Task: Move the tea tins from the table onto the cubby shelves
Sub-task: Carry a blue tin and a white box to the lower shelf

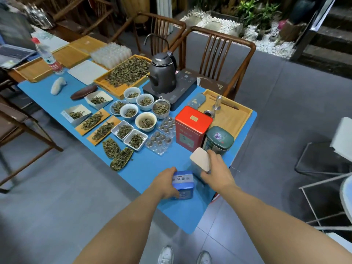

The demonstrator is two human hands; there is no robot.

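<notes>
Tea tins crowd the near table (148, 168) corner, so my left hand (163, 182) wraps the blue tin (183, 184) while my right hand (216, 171) clasps the cream-lidded tin (200, 159), ready to carry both together.

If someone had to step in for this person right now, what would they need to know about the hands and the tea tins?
Left hand: closed around the blue tin at the near edge of the blue table.
Right hand: gripping the cream-lidded tin just beside it.
Whether either tin is lifted off the table yet cannot be told.
Waiting behind them: the red tin and the green tin, both upright and untouched.
Done: nothing shelved as far as this view shows; the cubby shelves are out of sight.
Left: carry all four tins to the shelves.
</notes>
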